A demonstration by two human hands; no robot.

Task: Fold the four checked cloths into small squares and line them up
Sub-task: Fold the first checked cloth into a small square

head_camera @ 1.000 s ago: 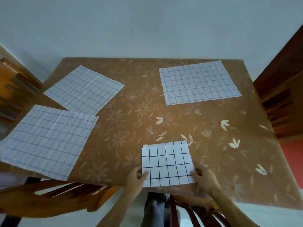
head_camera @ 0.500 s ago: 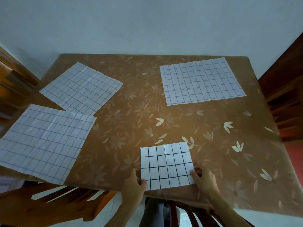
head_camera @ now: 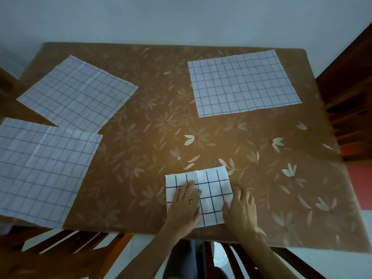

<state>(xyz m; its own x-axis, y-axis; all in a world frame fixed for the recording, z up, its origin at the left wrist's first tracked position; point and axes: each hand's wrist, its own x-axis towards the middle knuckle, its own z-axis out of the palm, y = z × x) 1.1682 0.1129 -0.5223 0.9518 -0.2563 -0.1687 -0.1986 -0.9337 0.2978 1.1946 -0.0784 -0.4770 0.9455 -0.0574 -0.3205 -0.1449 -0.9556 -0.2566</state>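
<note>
small folded white cloth with dark checks (head_camera: 209,187): near tabletop edge | left hand (head_camera: 184,206): flat, fingers straight, pressing it | right hand (head_camera: 240,208): flat at its right edge | three unfolded checked cloths (head_camera: 243,83): spread on brown floral tabletop (head_camera: 153,125)

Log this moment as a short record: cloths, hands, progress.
folded cloth: near table edge, under the hands
left hand: flat, pressing on the folded cloth
right hand: flat, at its right edge
unfolded: far-left cloth, near-left cloth, far-right cloth, all spread flat
surface: brown flowered table
progress: three not yet folded
</note>
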